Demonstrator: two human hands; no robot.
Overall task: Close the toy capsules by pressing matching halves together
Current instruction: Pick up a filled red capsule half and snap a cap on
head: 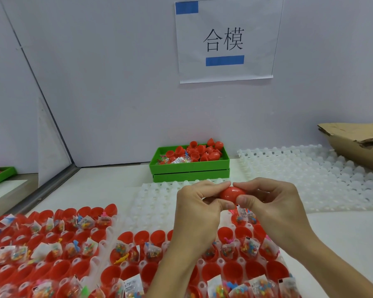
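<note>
Red capsule halves [125,274] fill the near white trays [202,284], many holding small bagged toys [120,249]. Above them, both hands meet at the centre of the scene: the left hand [199,208] and the right hand [271,203] each pinch one end of a red capsule [232,193], thumbs and fingertips curled round it from either side — the halves appear joined, though the fingers hide the seam. Farther off lies an empty white tray [310,168], and beyond the hands a green bin [190,165] holds loose red halves. A paper sign [224,39] hangs on the far wall; torn cardboard [353,140] sits far right.
</note>
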